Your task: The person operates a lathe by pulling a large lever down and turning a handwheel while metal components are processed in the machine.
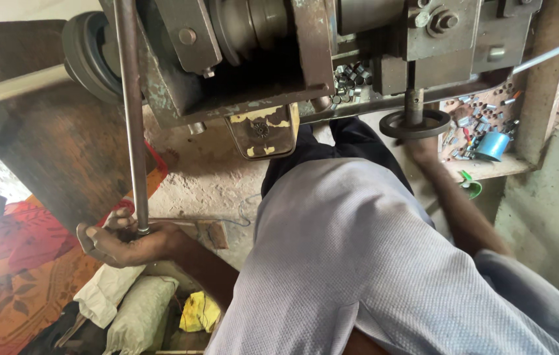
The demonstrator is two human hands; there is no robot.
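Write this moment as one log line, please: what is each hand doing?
left hand: grips lower end of metal rod | right hand: at handwheel under machine, grip unclear

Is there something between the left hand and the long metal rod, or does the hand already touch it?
Nothing visible stands between them. The left hand is already at the lower end of the long metal rod, its fingers curled around that end. The right hand is at the round handwheel under the machine.
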